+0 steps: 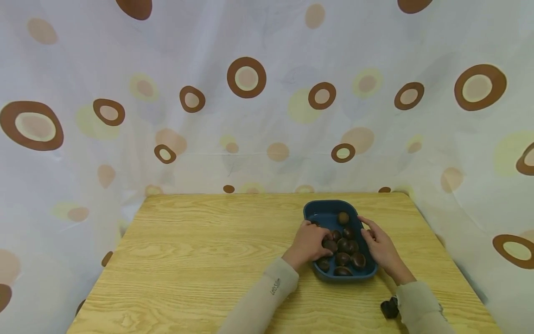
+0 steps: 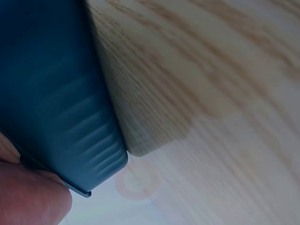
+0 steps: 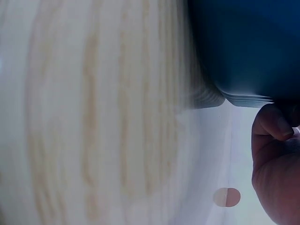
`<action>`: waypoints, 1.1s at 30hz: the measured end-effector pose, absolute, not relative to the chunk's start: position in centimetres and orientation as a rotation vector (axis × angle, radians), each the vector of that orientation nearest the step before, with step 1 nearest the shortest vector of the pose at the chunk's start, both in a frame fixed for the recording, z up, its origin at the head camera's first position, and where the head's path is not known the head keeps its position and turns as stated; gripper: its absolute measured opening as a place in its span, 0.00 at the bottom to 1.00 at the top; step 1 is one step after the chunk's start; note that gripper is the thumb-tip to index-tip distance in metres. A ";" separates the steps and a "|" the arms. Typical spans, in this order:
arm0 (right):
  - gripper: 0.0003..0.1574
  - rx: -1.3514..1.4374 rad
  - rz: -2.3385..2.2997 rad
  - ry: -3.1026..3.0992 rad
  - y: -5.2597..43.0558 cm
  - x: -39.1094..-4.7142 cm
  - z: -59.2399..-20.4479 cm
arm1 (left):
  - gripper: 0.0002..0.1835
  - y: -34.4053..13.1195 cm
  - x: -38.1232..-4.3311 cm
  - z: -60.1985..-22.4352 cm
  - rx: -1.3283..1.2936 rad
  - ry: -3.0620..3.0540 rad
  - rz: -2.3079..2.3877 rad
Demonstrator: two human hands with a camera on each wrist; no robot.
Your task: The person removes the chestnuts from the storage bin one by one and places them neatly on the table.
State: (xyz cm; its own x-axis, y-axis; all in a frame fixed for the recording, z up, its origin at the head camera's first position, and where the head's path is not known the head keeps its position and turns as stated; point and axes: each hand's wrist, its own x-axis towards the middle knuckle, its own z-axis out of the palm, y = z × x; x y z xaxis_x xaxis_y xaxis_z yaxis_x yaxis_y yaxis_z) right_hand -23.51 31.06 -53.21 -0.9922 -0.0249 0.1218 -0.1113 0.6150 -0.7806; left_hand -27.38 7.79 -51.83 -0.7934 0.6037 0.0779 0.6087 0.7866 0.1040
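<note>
A deep blue rectangular tray [image 1: 344, 279] with rounded corners holds several dark brown, roundish, shiny pieces [image 1: 358, 260], chestnut-like in look. My left hand [image 1: 308, 243] reaches over the tray's left rim, thumb and fingers curled round one dark brown round piece [image 1: 330, 245]. At the right side, my right hand [image 1: 383, 250] grips the rim with thumb and fingers. The left wrist view shows the tray's ribbed outer wall [image 2: 79, 136], part of the left hand at the corner. In the right wrist view, curled right-hand fingers [image 3: 274, 123] meet the tray's edge.
The tray stands on a wood-grain table [image 1: 200, 260], toward its right side. A small black object [image 1: 390, 307] is by the right sleeve. A white curtain [image 1: 267, 116] with brown and beige circles hangs behind and beside the table.
</note>
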 end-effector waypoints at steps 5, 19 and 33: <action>0.30 0.115 1.332 -2.740 31.2 -23.6 -53.4 | 0.20 7.8 -27.5 -52.1 -1.010 -2.927 -0.246; 0.30 0.114 1.329 -2.732 31.2 -23.6 -53.4 | 0.21 7.1 -27.4 -51.7 -1.054 -2.895 -0.578; 0.30 0.118 1.329 -2.739 31.1 -23.6 -53.4 | 0.21 6.7 -27.4 -52.0 -1.102 -2.772 -0.761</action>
